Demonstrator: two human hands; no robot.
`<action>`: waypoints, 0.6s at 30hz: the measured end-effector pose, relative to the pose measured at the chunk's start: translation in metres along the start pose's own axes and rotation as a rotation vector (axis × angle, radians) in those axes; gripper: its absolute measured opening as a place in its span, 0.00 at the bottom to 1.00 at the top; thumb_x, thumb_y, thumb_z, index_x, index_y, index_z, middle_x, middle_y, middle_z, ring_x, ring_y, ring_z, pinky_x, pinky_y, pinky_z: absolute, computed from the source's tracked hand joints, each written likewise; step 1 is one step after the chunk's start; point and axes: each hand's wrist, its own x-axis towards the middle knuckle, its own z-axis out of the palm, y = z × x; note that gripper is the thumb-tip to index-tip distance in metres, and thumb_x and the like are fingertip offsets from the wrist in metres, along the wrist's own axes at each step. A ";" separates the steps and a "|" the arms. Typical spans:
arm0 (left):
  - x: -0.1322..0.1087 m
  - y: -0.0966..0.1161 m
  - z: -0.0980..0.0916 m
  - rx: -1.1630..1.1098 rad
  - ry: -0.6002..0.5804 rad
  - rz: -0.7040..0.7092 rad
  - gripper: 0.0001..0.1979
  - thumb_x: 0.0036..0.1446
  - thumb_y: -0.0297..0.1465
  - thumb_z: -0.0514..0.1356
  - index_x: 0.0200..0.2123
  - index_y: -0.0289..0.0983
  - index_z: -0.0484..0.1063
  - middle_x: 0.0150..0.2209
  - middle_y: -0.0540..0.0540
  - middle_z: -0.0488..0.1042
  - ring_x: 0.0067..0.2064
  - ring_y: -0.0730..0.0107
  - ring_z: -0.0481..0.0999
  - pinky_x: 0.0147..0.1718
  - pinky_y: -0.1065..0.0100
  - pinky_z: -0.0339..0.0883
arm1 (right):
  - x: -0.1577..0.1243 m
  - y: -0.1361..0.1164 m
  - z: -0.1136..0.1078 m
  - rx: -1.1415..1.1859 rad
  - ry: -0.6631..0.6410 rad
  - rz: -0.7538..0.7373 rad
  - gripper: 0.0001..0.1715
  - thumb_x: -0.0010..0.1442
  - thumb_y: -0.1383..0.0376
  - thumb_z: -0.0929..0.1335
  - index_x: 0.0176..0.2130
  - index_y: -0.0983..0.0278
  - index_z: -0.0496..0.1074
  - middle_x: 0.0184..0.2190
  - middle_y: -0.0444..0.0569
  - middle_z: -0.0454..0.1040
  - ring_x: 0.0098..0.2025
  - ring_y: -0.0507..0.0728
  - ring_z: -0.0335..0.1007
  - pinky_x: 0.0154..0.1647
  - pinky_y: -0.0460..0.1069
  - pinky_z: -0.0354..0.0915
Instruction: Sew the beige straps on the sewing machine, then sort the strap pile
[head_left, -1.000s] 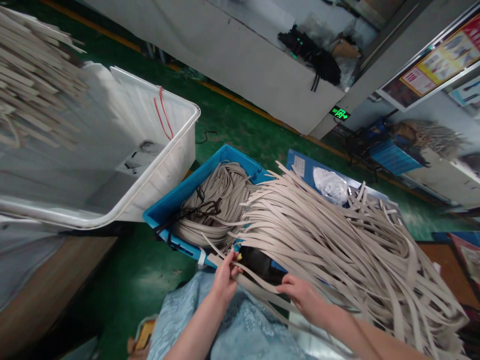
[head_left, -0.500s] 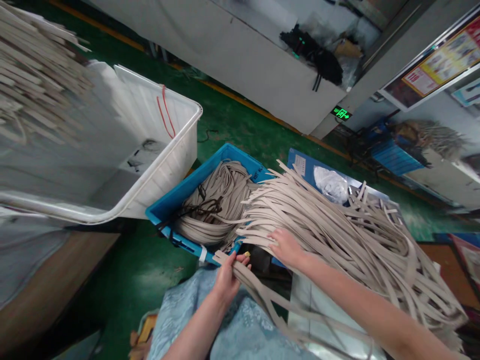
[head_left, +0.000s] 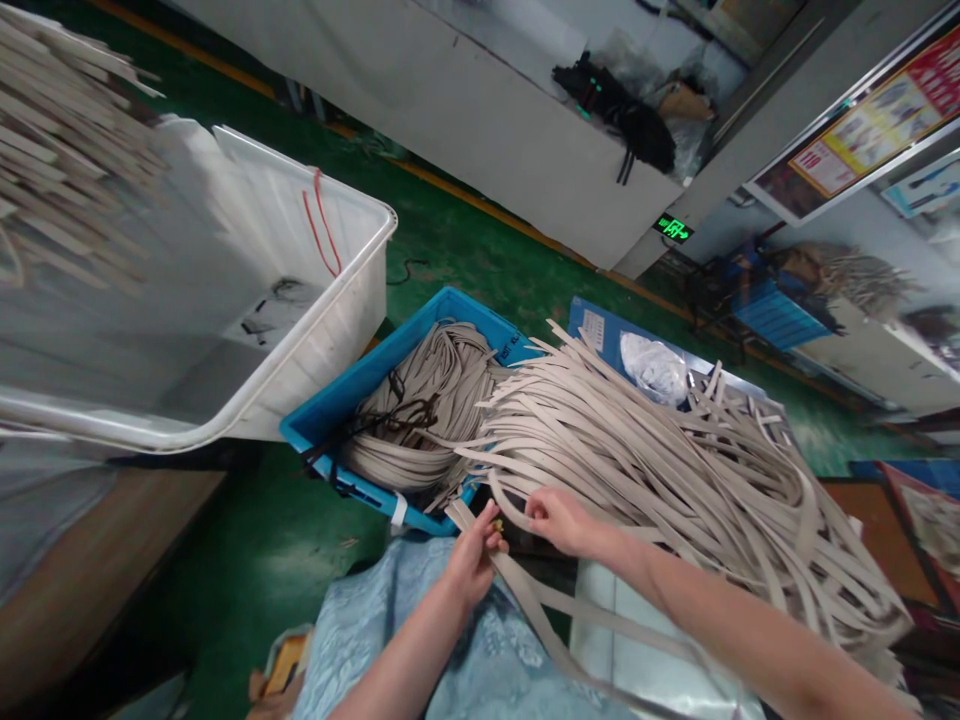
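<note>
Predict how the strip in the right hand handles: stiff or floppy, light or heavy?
The strip is probably floppy: its free end curves beside the right hand. Likely light, since a fingertip pinch seems to hold it. Might snag if dragged across the pile, where strips overlap.

A: so what kinda place is this?
B: factory workshop, I'd say. Green floor (head_left: 300, 530) with a yellow line (head_left: 480, 204), lit exit sign (head_left: 673, 228), big white tub (head_left: 352, 312), blue crate (head_left: 469, 314), plus loads of pale strips (head_left: 637, 450) heaped up.
</note>
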 end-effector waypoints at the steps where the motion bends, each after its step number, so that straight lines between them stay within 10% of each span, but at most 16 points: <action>1: -0.002 -0.004 0.002 0.020 -0.009 -0.016 0.04 0.55 0.26 0.65 0.31 0.33 0.72 0.16 0.57 0.59 0.15 0.80 0.58 0.15 0.77 0.58 | -0.008 -0.004 0.006 0.035 -0.013 0.015 0.05 0.59 0.66 0.70 0.35 0.68 0.74 0.31 0.45 0.73 0.32 0.52 0.69 0.34 0.47 0.66; 9: -0.013 -0.008 -0.008 0.078 0.102 -0.004 0.14 0.62 0.29 0.57 0.23 0.38 0.65 0.15 0.50 0.66 0.16 0.70 0.67 0.15 0.72 0.60 | -0.020 0.005 0.023 0.435 -0.201 0.177 0.07 0.59 0.70 0.67 0.36 0.68 0.77 0.28 0.45 0.74 0.31 0.52 0.69 0.32 0.45 0.64; 13: -0.021 0.002 -0.012 0.040 0.142 0.055 0.08 0.62 0.23 0.53 0.30 0.35 0.68 0.26 0.44 0.75 0.27 0.66 0.78 0.28 0.67 0.73 | 0.014 0.012 0.011 -0.073 0.126 0.045 0.11 0.61 0.71 0.66 0.43 0.68 0.76 0.42 0.54 0.75 0.46 0.57 0.70 0.49 0.50 0.65; 18: -0.029 0.001 -0.009 0.028 0.107 0.102 0.10 0.61 0.21 0.55 0.43 0.36 0.71 0.19 0.55 0.66 0.17 0.75 0.67 0.24 0.71 0.69 | 0.073 0.001 0.030 -0.648 0.015 -0.124 0.12 0.58 0.69 0.70 0.42 0.71 0.76 0.44 0.60 0.75 0.51 0.64 0.66 0.54 0.57 0.63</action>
